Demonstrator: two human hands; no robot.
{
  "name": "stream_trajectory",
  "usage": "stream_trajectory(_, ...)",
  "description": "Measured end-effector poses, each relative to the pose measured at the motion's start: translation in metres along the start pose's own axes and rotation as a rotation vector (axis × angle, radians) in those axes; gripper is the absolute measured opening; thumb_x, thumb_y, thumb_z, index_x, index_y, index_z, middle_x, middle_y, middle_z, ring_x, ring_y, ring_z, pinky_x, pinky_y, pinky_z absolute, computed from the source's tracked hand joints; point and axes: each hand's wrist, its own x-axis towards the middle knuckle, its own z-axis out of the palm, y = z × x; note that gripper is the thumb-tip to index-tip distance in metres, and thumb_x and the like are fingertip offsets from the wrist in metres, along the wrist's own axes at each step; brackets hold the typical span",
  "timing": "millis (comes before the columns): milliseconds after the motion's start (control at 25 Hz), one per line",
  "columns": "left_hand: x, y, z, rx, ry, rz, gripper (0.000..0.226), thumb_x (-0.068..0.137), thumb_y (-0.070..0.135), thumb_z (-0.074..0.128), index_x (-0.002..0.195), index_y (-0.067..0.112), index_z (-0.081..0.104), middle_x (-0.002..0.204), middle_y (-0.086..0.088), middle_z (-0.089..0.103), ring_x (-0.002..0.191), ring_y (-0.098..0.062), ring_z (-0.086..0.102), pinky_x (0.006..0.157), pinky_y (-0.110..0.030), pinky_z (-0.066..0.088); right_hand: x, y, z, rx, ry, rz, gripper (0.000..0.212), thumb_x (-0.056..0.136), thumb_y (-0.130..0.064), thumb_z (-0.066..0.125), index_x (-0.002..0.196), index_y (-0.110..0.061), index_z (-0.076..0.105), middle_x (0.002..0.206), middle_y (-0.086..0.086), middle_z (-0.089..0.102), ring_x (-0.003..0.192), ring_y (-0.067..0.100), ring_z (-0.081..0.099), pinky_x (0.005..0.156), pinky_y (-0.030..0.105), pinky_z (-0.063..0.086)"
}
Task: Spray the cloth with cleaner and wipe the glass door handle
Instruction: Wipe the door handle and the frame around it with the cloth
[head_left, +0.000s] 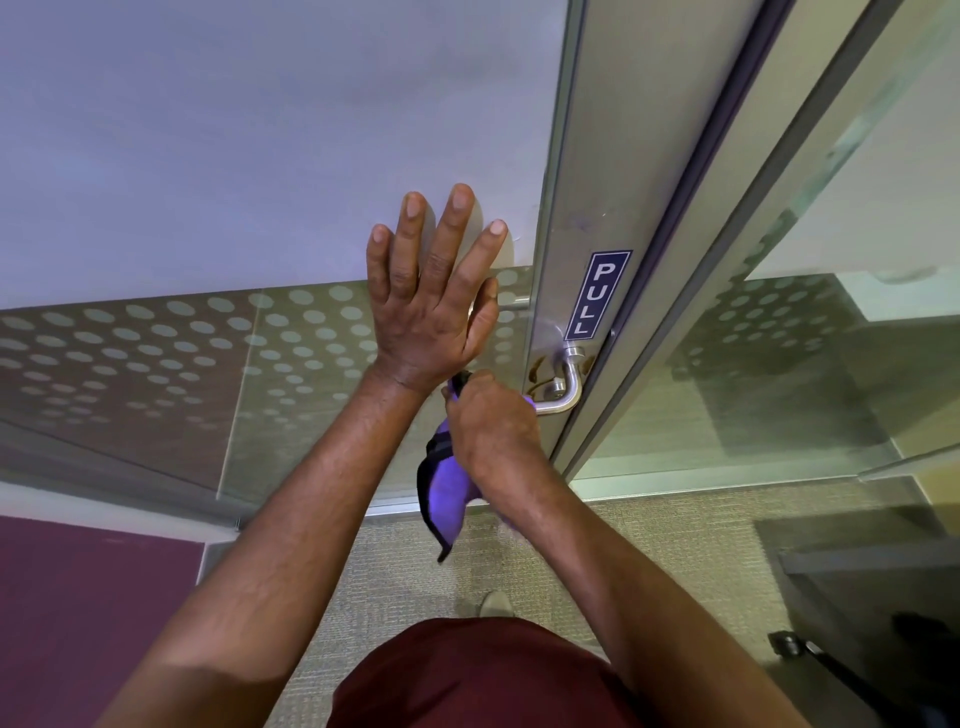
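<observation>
Two hands in view. Left hand (434, 301) flat, fingers spread, pressed on glass door (260, 182). Right hand (491, 421) grips one purple cloth (447, 486) against one metal handle (569, 387). One PULL sticker (597, 293) above handle.

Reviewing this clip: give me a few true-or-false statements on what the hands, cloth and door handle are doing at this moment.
1. The left hand lies flat with spread fingers on the glass door. True.
2. The right hand holds a spray bottle. False: it grips a purple cloth.
3. The cloth is at the metal door handle. True.
4. The sign above the handle reads PUSH. False: it reads PULL.
5. The cloth lies on the floor. False: it hangs from the right hand.
</observation>
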Motion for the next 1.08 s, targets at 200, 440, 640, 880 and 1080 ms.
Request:
stream_trajectory(200, -0.002, -0.001, 0.001, 0.014, 0.006, 0.006, 0.05, 0.101, 0.032, 0.052, 0.15, 0.023, 0.044, 0.159, -0.006, 0.037, 0.161, -0.023, -0.002, 0.128, -0.046, 0.004, -0.012, 0.0, 0.018, -0.06, 0.121, -0.044, 0.052, 0.091, -0.01, 0.066, 0.136, -0.005, 0.041, 0.121, 0.012, 0.057, 0.089, 0.029, 0.071, 0.063, 0.036, 0.055)
stream_trajectory(440, -0.002, -0.002, 0.001, 0.021, 0.006, 0.017, 0.053, 0.1, 0.032, 0.055, 0.151, 0.024, 0.043, 0.173, 0.001, 0.014, 0.161, -0.023, -0.002, 0.128, -0.047, 0.003, -0.022, 0.018, 0.045, -0.126, 0.308, -0.183, 0.079, 0.071, -0.008, 0.074, 0.143, -0.011, 0.044, 0.113, 0.009, 0.057, 0.078, 0.023, 0.067, 0.045, 0.031, 0.056)
stream_trajectory(640, -0.003, -0.003, 0.001, 0.028, 0.006, 0.021, 0.056, 0.099, 0.032, 0.055, 0.152, 0.024, 0.042, 0.173, 0.0, 0.016, 0.161, -0.023, -0.001, 0.129, -0.046, 0.003, -0.033, 0.039, 0.042, -0.096, 0.451, -0.277, 0.084, 0.068, -0.025, 0.081, 0.147, -0.023, 0.054, 0.125, 0.002, 0.065, 0.071, 0.011, 0.068, 0.035, 0.021, 0.039)
stream_trajectory(880, -0.005, -0.004, 0.002, 0.027, 0.01, 0.019, 0.055, 0.098, 0.033, 0.054, 0.151, 0.024, 0.044, 0.156, -0.01, 0.038, 0.161, -0.024, -0.001, 0.128, -0.046, 0.004, -0.032, 0.07, 0.06, 0.027, 0.441, -0.337, 0.084, 0.077, -0.013, 0.049, 0.158, -0.026, 0.035, 0.149, 0.002, 0.047, 0.06, 0.022, 0.065, 0.045, 0.028, 0.045)
stream_trajectory(1080, -0.004, -0.003, 0.001, 0.028, 0.014, 0.023, 0.054, 0.099, 0.034, 0.053, 0.151, 0.024, 0.044, 0.158, -0.009, 0.036, 0.161, -0.023, -0.002, 0.128, -0.046, 0.004, -0.029, 0.119, 0.067, 0.075, 0.506, -0.298, 0.079, 0.085, -0.005, 0.059, 0.157, -0.027, 0.035, 0.158, -0.006, 0.039, 0.062, 0.028, 0.064, 0.041, 0.031, 0.045)
